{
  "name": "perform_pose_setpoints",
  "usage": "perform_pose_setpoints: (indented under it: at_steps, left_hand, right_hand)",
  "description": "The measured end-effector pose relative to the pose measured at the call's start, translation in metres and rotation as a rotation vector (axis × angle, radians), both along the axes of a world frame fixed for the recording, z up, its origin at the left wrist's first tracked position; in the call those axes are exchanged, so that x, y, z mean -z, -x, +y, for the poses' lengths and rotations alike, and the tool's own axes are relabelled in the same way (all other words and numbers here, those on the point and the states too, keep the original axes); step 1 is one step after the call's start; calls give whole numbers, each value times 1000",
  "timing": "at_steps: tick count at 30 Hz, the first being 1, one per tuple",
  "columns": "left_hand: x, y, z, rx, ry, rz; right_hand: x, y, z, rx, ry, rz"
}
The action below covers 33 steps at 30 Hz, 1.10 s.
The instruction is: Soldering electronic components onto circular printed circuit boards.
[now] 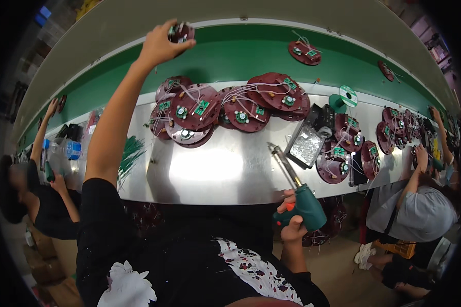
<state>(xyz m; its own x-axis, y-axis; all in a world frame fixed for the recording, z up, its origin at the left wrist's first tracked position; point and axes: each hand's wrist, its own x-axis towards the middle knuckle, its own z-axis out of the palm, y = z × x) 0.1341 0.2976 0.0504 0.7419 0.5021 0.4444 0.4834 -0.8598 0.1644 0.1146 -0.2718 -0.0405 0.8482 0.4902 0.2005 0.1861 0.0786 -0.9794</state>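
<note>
My left hand (160, 46) reaches out over the green belt at the far side, its thumb and fingers closed around a dark red round disc (184, 33) with small parts on it. Low on the right, my right hand (291, 220) grips a green soldering gun (309, 209) by its handle. The gun's metal tip points up and left over the steel bench (205, 169). Between the hands lie several overlapping dark red discs (200, 102) with green circuit boards and thin pale wires.
A black tray (305, 146) and a green solder spool (343, 99) stand right of the gun. Green wires (131, 153) lie near my left arm. Another disc (305, 52) rests on the green belt (230, 48). Co-workers sit on both sides, beside a clear bottle (72, 149) at left.
</note>
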Motion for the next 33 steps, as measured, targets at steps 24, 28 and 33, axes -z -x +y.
perform_pose_setpoints:
  at_steps: [24,28,33]
  left_hand:
    - [28,209,-298,143,479,-40]
    - [46,252,-231,-124,363,-247]
    - [59,287,-196,-359,258,-155]
  right_hand:
    - [25,0,26,-72,-134,-86]
    - [22,0,34,-122,-107,-53]
    - [19,7,46,-188,-84,-16]
